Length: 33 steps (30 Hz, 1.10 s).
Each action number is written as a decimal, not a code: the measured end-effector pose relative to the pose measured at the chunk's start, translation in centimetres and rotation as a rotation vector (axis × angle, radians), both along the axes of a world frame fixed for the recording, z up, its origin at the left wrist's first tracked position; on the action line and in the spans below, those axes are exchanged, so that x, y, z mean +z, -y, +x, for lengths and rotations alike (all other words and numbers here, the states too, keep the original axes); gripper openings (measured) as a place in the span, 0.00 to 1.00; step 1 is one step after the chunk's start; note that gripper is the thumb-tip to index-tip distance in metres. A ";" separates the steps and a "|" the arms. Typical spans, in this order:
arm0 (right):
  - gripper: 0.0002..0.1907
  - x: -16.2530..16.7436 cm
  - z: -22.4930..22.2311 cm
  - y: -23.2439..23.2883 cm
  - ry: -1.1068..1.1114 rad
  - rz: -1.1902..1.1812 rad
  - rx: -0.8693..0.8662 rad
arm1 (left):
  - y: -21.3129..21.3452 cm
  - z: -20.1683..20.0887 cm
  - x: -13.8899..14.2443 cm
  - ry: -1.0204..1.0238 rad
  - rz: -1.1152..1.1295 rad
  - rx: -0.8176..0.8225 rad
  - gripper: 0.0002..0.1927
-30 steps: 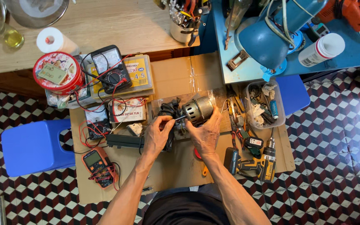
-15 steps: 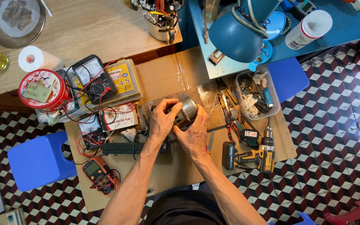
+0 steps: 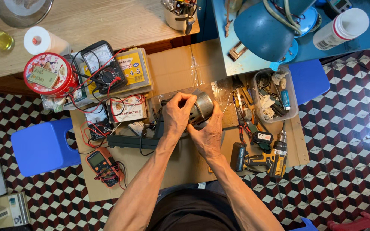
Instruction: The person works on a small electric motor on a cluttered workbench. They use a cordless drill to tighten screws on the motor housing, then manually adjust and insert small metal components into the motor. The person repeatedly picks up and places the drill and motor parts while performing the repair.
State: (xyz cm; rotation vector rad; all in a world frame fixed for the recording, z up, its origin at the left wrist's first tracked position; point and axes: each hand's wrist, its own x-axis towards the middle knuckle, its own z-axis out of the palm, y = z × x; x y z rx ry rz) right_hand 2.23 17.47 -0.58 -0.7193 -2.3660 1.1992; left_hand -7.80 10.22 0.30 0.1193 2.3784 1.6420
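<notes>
Both hands now closing over small metal motor point(image 3: 202, 107), where half second back left hand point(image 3: 177, 116) was only cupping it. Motor sitting on cardboard sheet point(image 3: 185, 68), centre of bench clutter. Left fingers curling over top, pinching casing; right hand point(image 3: 208, 133) pressing in from below, thumb against side (fingertips hidden). Step seeming like seating or twisting housing part; next needing firm counter-grip. Both forearms reaching straight forward, wrists bending inward.

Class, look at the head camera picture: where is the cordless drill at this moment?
The cordless drill lies on the cardboard sheet at the person's right, just beyond the right hand and below the clear plastic tub of small parts.
</notes>
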 end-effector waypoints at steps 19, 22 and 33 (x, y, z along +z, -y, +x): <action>0.58 0.9 -0.6 0.1 0.056 -0.011 -0.010 | 0.4 0.2 0.8 -0.205 -0.027 -0.047 0.12; 0.59 1.0 -0.2 -0.8 0.053 -0.088 0.044 | 0.9 0.2 1.2 -0.063 -0.006 -0.114 0.18; 0.51 0.3 3.4 -9.2 0.064 -0.292 0.438 | 1.9 1.7 1.1 -0.171 -0.101 -0.344 0.42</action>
